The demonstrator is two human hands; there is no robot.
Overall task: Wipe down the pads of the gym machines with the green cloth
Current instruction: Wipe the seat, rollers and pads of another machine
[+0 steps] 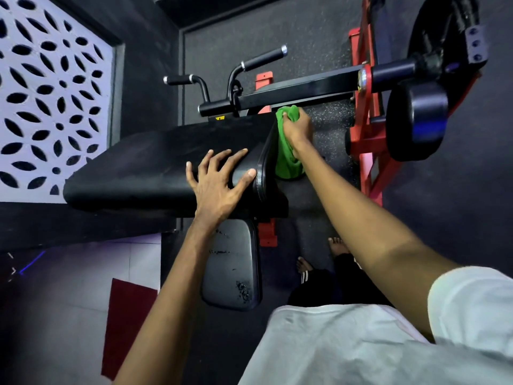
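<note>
A wide black arm pad (150, 157) slopes across the middle of the view. My left hand (219, 179) rests flat on its near right corner with fingers spread. My right hand (297, 129) grips the bunched green cloth (286, 151) against the pad's right side edge, and the rest of the cloth hangs down below my wrist. Below the arm pad sits a smaller black seat pad (233, 268) with scuffed, torn patches.
A black lever bar (291, 91) with two grip handles (263, 58) crosses just behind the pad. Red frame (366, 129) and black weight plates (416, 120) stand to the right. A patterned white screen (52, 93) fills the left. My bare feet (336, 245) are on the dark rubber floor.
</note>
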